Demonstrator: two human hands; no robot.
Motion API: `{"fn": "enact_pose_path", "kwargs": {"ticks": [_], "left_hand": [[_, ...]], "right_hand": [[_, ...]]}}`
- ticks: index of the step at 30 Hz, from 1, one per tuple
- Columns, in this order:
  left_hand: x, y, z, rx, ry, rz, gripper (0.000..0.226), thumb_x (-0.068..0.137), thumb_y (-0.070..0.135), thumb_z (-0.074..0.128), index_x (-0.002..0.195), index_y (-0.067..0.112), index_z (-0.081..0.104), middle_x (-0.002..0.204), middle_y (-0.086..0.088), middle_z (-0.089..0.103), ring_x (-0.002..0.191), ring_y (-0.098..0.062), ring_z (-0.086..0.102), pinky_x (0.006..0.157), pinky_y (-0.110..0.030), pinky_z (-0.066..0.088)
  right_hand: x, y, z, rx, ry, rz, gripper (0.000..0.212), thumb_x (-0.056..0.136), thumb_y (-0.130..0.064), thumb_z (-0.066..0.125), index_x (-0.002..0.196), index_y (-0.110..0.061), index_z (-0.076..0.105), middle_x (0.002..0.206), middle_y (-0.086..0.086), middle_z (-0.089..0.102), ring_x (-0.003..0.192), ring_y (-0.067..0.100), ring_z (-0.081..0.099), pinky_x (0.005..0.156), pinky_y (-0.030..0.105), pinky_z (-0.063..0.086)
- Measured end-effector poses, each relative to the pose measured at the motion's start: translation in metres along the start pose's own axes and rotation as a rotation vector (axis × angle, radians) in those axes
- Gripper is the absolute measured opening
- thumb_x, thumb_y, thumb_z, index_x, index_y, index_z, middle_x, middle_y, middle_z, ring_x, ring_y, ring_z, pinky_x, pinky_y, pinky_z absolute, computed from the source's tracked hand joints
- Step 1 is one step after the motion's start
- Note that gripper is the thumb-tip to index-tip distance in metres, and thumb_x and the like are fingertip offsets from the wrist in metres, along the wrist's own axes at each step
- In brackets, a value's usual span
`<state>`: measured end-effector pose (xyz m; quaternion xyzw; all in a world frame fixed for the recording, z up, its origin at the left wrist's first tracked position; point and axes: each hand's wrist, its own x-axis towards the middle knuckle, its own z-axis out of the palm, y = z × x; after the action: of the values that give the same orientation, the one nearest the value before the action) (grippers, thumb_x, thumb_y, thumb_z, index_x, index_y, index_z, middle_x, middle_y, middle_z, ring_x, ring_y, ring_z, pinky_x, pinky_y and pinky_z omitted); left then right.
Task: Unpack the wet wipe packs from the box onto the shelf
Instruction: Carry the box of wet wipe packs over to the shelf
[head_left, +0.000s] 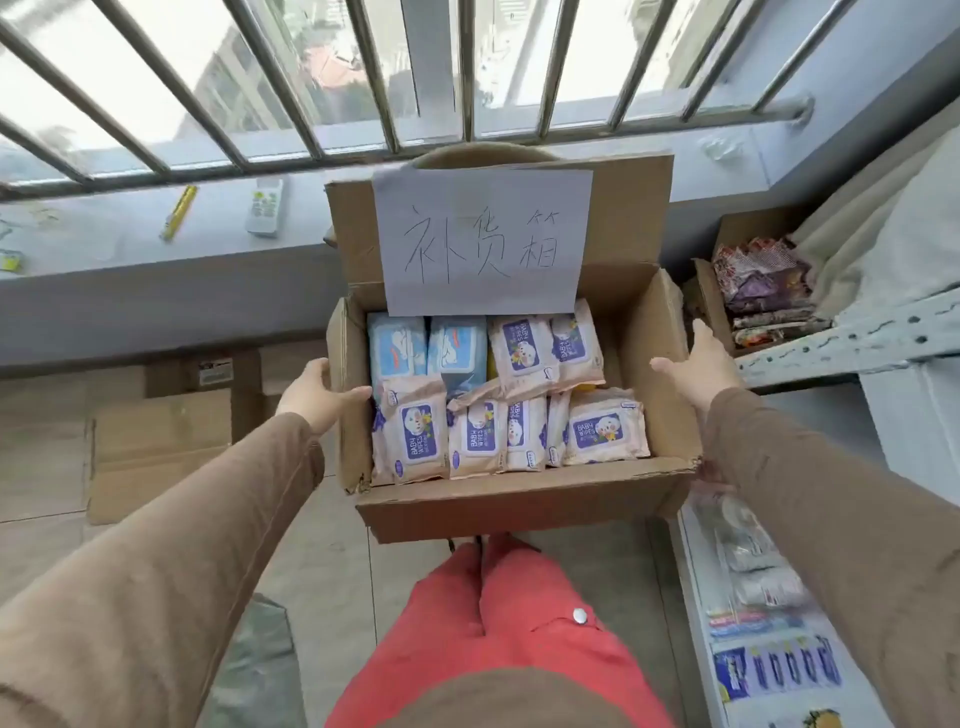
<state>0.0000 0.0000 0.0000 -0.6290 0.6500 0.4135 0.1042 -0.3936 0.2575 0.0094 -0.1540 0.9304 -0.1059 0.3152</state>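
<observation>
Shelf (852, 332): standing at the right, just beside the box.
Box (519, 499): being held open over the floor, a handwritten paper (483, 239) showing on its raised flap.
Packs (498, 395): lying crowded inside the box.
Left hand (317, 395): gripping the box's left wall, thumb curling over the rim.
Right hand (701, 364): hanging open, fingers straight, beside the box's right wall; contact unclear.
</observation>
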Motion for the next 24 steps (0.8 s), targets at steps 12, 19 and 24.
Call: {"fn": "enact_pose_path", "kwargs": {"ticks": [12,19,24], "left_hand": [[0.072,-0.007,0.038,-0.010,-0.114,-0.287,0.047,0.086,0.044,0.070,0.112,0.005,0.062,0.090,-0.008,0.067,0.074,-0.023,0.064,0.058,-0.031,0.051],[0.079,-0.002,0.044,0.269,-0.064,-0.214,0.036,0.095,0.028,0.060,0.109,-0.005,0.063,0.108,-0.021,0.067,0.098,-0.037,0.064,0.072,-0.033,0.045],[0.074,-0.012,0.034,0.316,-0.060,-0.122,0.033,0.093,0.029,0.062,0.103,-0.002,0.067,0.094,-0.014,0.067,0.084,-0.033,0.062,0.070,-0.033,0.048]], "right_hand": [[0.081,0.021,0.026,0.010,-0.240,0.171,0.050,0.089,-0.044,0.068,0.121,-0.006,0.063,0.108,0.013,0.069,0.099,0.033,0.066,0.092,0.047,0.054],[0.076,0.016,0.026,-0.135,-0.209,0.118,0.042,0.095,-0.031,0.062,0.129,-0.006,0.060,0.121,0.016,0.066,0.107,0.035,0.063,0.093,0.041,0.052],[0.039,0.031,0.030,-0.129,-0.135,0.121,0.039,0.096,-0.031,0.062,0.125,-0.007,0.062,0.120,0.016,0.067,0.109,0.036,0.063,0.089,0.038,0.051]]}}
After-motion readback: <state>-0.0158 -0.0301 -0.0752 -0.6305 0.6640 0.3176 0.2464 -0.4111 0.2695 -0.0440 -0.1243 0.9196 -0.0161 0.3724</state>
